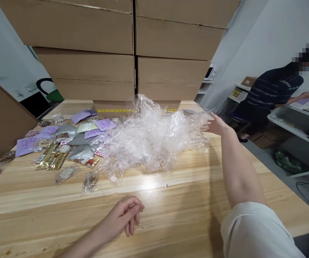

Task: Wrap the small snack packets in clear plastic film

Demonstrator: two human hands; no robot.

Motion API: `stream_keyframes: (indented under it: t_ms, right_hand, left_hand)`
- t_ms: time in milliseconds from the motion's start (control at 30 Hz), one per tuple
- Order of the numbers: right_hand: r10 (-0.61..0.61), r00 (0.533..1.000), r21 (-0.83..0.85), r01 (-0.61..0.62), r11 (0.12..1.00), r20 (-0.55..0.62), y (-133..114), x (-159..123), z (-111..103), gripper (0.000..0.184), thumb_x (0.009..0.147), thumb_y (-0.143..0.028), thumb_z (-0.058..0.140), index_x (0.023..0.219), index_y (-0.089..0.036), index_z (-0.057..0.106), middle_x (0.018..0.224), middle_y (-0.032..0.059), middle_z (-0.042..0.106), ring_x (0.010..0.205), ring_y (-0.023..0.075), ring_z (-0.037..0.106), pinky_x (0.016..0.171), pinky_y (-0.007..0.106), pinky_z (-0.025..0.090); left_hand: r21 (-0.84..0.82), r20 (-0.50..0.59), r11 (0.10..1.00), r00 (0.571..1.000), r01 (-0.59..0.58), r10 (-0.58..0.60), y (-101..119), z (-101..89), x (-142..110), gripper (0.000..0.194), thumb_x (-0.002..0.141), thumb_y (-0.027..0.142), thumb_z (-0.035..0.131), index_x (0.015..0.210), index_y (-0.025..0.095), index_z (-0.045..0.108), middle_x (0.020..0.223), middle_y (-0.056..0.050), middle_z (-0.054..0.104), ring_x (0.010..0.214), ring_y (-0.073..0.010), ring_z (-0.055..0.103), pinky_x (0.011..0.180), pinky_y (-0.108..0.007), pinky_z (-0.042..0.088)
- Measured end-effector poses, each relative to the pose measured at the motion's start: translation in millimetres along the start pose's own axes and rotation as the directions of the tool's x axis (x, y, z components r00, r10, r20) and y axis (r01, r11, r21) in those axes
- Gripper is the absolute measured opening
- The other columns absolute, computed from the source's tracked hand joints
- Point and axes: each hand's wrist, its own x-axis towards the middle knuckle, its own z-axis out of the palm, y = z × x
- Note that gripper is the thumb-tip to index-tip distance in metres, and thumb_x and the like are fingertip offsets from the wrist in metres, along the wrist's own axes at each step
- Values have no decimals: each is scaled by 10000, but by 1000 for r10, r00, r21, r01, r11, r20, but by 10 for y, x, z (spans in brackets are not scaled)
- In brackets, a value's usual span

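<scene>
A large crumpled heap of clear plastic wrap (pixel 154 136) lies across the middle of the table. At its right end is my right hand (pixel 215 125), arm stretched forward, thumb raised apart from the fingers. Its fingers reach to the film's edge, and their tips are partly hidden by it. My left hand (pixel 129 215) rests near the front of the table with loosely bent fingers and nothing in it. Beyond it lie a small clear packet with brown contents (pixel 90 182) and another with a pale round piece (pixel 66 173).
Left of the heap are purple packets (pixel 28 145), silver pouches (pixel 82 152) and gold-wrapped packets (pixel 57 160). Stacked cardboard boxes (pixel 90 68) form a wall behind the wooden table (pixel 170 222). A person (pixel 271 87) is by white shelves (pixel 299 125) at the right.
</scene>
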Motion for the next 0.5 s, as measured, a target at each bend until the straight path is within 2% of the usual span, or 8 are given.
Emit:
stream_keyframes:
  t_ms: [33, 100, 167, 233, 267, 367, 433, 500]
  right_hand:
    - [65, 998, -11, -65, 998, -4, 28, 38, 84, 313, 948, -380, 554, 1032, -87, 623, 990, 150, 651, 814, 225, 658, 681, 381, 547]
    - [54, 998, -68, -56, 996, -21, 65, 71, 221, 332, 997, -392, 452, 1049, -110, 618, 996, 135, 648, 847, 197, 646, 725, 329, 533]
    - [26, 999, -73, -28, 997, -30, 65, 43, 311, 433, 1037, -447, 309, 1072, -147, 620, 1007, 112, 652, 886, 168, 636, 768, 277, 513]
    - [-6, 999, -59, 8, 998, 35, 26, -52, 358, 575, 1028, -548, 194, 1106, -172, 622, 1033, 110, 664, 911, 171, 638, 794, 279, 506]
    - [-17, 994, -60, 24, 998, 108, -5, -125, 368, 625, 1007, -604, 176, 1135, -183, 621, 1060, 115, 669, 928, 186, 643, 807, 300, 509]
    - [-50, 927, -217, 140, 966, 371, -117, -433, 385, 603, 915, -689, 377, 1255, -238, 586, 1183, 111, 669, 1027, 242, 641, 857, 376, 506]
    - [-48, 871, -428, 288, 856, 489, -204, -687, 408, 609, 795, -629, 630, 1276, -257, 587, 1206, 97, 674, 1061, 264, 633, 879, 391, 497]
    - [-57, 849, -589, 411, 696, 525, -312, -962, 444, 574, 690, -546, 768, 1153, -222, 666, 1047, 89, 717, 946, 265, 657, 823, 380, 499]
  left_hand:
    - [0, 4, 1000, 1000, 1, -1, 4, 2, -3, 549, 842, 709, 556, 954, 172, 578, 709, 6, 622, 461, -91, 586, 417, -183, 431]
    - [4, 14, 1000, 1000, 4, -4, 15, 6, -12, 537, 847, 699, 556, 945, 172, 580, 708, 5, 619, 465, -89, 583, 422, -180, 426]
    - [11, 22, 1000, 1000, 3, -4, 25, 9, -22, 523, 859, 684, 552, 952, 170, 586, 711, 5, 618, 473, -84, 579, 430, -177, 423]
    - [17, 25, 1000, 1000, 0, 0, 33, 8, -30, 516, 867, 673, 550, 961, 168, 588, 718, 3, 621, 479, -80, 576, 437, -175, 423]
    - [17, 25, 1000, 1000, -3, 2, 37, 5, -33, 516, 867, 672, 551, 965, 166, 587, 722, 1, 623, 482, -79, 577, 438, -175, 425]
    - [-1, 14, 1000, 1000, -16, 16, 45, -4, -30, 535, 855, 686, 554, 971, 164, 579, 708, 7, 618, 473, -85, 582, 430, -181, 428]
    - [-18, -3, 999, 1000, -27, 27, 45, -8, -25, 540, 852, 691, 553, 981, 167, 572, 687, 15, 606, 464, -96, 587, 421, -190, 432]
    - [-30, -25, 999, 999, -43, 42, 47, -9, -28, 525, 859, 678, 554, 987, 169, 570, 670, 20, 594, 455, -105, 584, 413, -202, 439]
